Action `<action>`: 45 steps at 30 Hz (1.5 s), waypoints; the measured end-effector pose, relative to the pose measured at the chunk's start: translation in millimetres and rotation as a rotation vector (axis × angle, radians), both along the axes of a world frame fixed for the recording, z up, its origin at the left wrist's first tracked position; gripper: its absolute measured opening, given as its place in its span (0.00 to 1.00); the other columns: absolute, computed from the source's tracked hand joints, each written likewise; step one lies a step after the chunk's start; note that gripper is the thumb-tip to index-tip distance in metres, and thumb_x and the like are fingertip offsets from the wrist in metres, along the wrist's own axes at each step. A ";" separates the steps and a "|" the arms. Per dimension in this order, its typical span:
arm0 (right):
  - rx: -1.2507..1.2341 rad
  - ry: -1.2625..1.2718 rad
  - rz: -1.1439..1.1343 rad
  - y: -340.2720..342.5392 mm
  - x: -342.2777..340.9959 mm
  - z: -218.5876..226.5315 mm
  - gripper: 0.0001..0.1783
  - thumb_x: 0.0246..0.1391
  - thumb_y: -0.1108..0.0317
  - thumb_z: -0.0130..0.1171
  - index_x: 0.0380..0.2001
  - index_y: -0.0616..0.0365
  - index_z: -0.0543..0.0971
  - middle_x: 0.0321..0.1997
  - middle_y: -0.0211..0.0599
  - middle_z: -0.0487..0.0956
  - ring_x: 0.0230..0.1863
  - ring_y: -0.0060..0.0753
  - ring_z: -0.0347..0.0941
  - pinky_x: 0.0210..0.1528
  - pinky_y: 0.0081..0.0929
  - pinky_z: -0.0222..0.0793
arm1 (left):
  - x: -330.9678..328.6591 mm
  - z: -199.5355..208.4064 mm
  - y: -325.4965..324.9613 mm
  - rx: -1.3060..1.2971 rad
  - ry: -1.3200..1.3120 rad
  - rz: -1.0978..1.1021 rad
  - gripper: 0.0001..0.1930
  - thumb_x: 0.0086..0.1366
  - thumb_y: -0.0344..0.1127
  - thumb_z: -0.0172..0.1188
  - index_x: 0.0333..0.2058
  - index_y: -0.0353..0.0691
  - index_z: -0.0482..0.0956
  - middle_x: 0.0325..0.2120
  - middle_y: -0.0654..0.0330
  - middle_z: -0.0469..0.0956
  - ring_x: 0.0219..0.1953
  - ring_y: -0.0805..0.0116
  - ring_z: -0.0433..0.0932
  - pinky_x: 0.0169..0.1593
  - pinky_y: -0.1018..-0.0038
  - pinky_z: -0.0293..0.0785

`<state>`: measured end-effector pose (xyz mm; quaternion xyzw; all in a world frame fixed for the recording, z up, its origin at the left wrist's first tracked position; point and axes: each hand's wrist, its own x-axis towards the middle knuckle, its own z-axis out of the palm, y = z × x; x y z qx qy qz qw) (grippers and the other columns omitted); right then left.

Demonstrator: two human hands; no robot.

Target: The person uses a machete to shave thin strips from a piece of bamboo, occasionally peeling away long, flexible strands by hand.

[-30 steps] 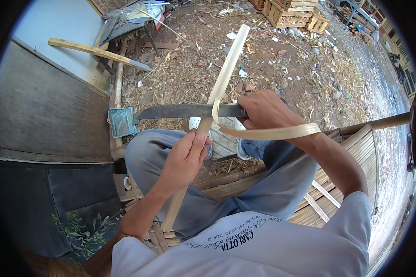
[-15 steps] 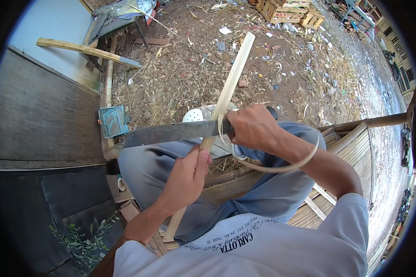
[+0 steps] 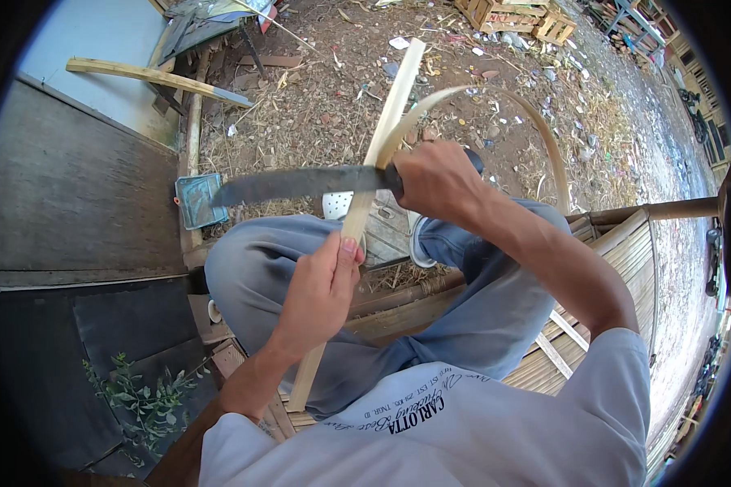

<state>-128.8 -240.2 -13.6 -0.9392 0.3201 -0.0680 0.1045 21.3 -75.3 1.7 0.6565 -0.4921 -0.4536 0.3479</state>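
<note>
A long, pale bamboo strip [image 3: 393, 105] slants from near my lap out over the ground past my knees. My left hand [image 3: 321, 284] is closed round its middle, thumb lying along the top. My right hand [image 3: 440, 180] grips the handle of a machete [image 3: 300, 185], whose dark, broad blade points left and crosses the strip just beyond my left hand. From the blade's crossing, a thin curled shaving [image 3: 536, 118] arches up and over to the right, beyond my right hand. Much of the machete's handle is hidden by my fingers.
I sit on a bamboo-slat platform [image 3: 617, 284]. White perforated shoes [image 3: 337, 204] show below my knees. A blue plastic basket [image 3: 201, 201] stands at left by a dark wooden panel [image 3: 73, 187]. Leafy twigs [image 3: 142, 406] lie lower left. Wooden crates [image 3: 503, 16] sit on the littered ground ahead.
The machete and my right hand have moved slightly away from me along the strip. The shaving has swung from below my right forearm to an arch beyond it. My left hand still grips the strip.
</note>
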 end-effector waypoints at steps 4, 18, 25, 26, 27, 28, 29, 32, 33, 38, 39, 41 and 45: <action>-0.029 0.028 -0.109 -15.6 6.2 -3.4 0.06 0.38 0.67 0.58 0.17 0.58 0.78 0.18 0.48 0.76 0.22 0.52 0.75 0.27 0.43 0.72 | 0.9 -0.7 -6.9 -0.012 -0.004 0.018 0.18 0.74 0.40 0.39 0.29 0.34 0.68 0.10 0.62 0.65 0.13 0.75 0.63 0.20 0.73 0.60; 0.131 0.116 0.025 25.4 2.6 -1.1 0.09 0.37 0.65 0.61 0.22 0.59 0.78 0.20 0.46 0.78 0.25 0.49 0.77 0.31 0.40 0.73 | 7.7 -6.4 19.6 0.030 0.002 0.019 0.16 0.74 0.40 0.40 0.30 0.36 0.69 0.11 0.66 0.64 0.14 0.79 0.62 0.20 0.77 0.60; -0.036 0.098 -0.123 -21.0 -0.4 -2.9 0.09 0.39 0.65 0.59 0.19 0.60 0.79 0.19 0.50 0.77 0.23 0.53 0.76 0.30 0.43 0.72 | 3.1 -6.2 25.2 0.108 0.142 0.077 0.17 0.74 0.41 0.40 0.30 0.35 0.69 0.11 0.65 0.65 0.13 0.79 0.64 0.18 0.77 0.60; -0.034 0.103 -0.125 -22.4 -0.7 -3.1 0.09 0.39 0.65 0.59 0.19 0.60 0.79 0.19 0.50 0.77 0.23 0.53 0.76 0.30 0.43 0.72 | 1.6 -3.4 25.3 0.101 0.127 0.082 0.18 0.74 0.41 0.39 0.30 0.35 0.69 0.11 0.65 0.65 0.13 0.79 0.64 0.18 0.77 0.60; -0.048 0.098 -0.127 -25.4 -0.9 -3.1 0.09 0.39 0.65 0.59 0.19 0.60 0.79 0.19 0.50 0.77 0.23 0.53 0.76 0.30 0.44 0.72 | 0.5 -1.8 25.7 0.094 0.112 0.088 0.18 0.74 0.41 0.39 0.30 0.35 0.68 0.11 0.65 0.65 0.13 0.78 0.64 0.18 0.77 0.60; -0.064 0.093 -0.131 -27.2 -1.2 -3.3 0.09 0.38 0.64 0.59 0.19 0.60 0.79 0.19 0.51 0.77 0.23 0.53 0.76 0.30 0.44 0.72 | 0.3 -1.7 25.2 0.096 0.117 0.085 0.18 0.74 0.41 0.39 0.30 0.35 0.68 0.11 0.65 0.65 0.13 0.78 0.64 0.18 0.77 0.60; -0.077 0.106 -0.127 -26.8 -1.6 -4.2 0.09 0.39 0.65 0.59 0.19 0.60 0.79 0.19 0.50 0.77 0.22 0.51 0.76 0.29 0.44 0.72 | 0.2 -1.9 24.7 0.102 0.126 0.082 0.18 0.74 0.42 0.39 0.29 0.35 0.69 0.11 0.65 0.65 0.13 0.79 0.64 0.18 0.77 0.60; -0.065 0.113 -0.209 -43.2 -5.1 -2.6 0.08 0.39 0.66 0.59 0.21 0.60 0.81 0.19 0.48 0.78 0.21 0.49 0.76 0.29 0.44 0.72 | 0.2 -0.3 28.4 0.115 0.148 0.078 0.19 0.74 0.42 0.39 0.29 0.35 0.69 0.11 0.65 0.65 0.13 0.79 0.65 0.18 0.77 0.60; -0.090 0.125 -0.238 -47.1 -8.1 0.5 0.08 0.40 0.68 0.58 0.22 0.62 0.81 0.23 0.50 0.79 0.26 0.51 0.78 0.30 0.43 0.73 | 0.3 0.1 30.6 0.120 0.158 0.080 0.19 0.74 0.43 0.39 0.29 0.35 0.69 0.11 0.65 0.65 0.13 0.79 0.65 0.18 0.77 0.61; -0.069 0.064 -0.345 -54.8 -14.3 9.1 0.10 0.40 0.67 0.57 0.26 0.62 0.81 0.23 0.49 0.79 0.26 0.51 0.78 0.33 0.44 0.73 | -4.8 0.7 49.4 0.110 0.172 0.075 0.19 0.74 0.44 0.39 0.30 0.36 0.68 0.12 0.68 0.63 0.12 0.82 0.61 0.16 0.80 0.58; -0.056 0.104 -0.352 -54.9 -12.5 9.2 0.11 0.40 0.67 0.57 0.27 0.63 0.81 0.23 0.49 0.79 0.26 0.50 0.78 0.33 0.44 0.73 | -6.1 1.7 51.9 0.110 0.204 0.084 0.19 0.74 0.45 0.40 0.30 0.37 0.67 0.13 0.70 0.61 0.12 0.85 0.57 0.15 0.83 0.54; -0.044 0.151 -0.384 -61.1 -11.9 9.2 0.12 0.42 0.67 0.57 0.29 0.62 0.81 0.24 0.50 0.79 0.27 0.51 0.78 0.34 0.44 0.73 | -7.2 -0.5 56.7 0.118 0.227 0.095 0.18 0.74 0.45 0.40 0.30 0.37 0.68 0.13 0.70 0.61 0.12 0.85 0.58 0.15 0.83 0.54; -0.009 -0.030 -0.796 -143.4 -86.4 -11.0 0.16 0.48 0.63 0.55 0.35 0.64 0.81 0.32 0.56 0.80 0.36 0.55 0.78 0.37 0.43 0.74 | -12.6 6.1 90.9 0.073 0.225 -0.079 0.18 0.74 0.45 0.40 0.31 0.38 0.67 0.13 0.70 0.61 0.12 0.85 0.57 0.15 0.84 0.52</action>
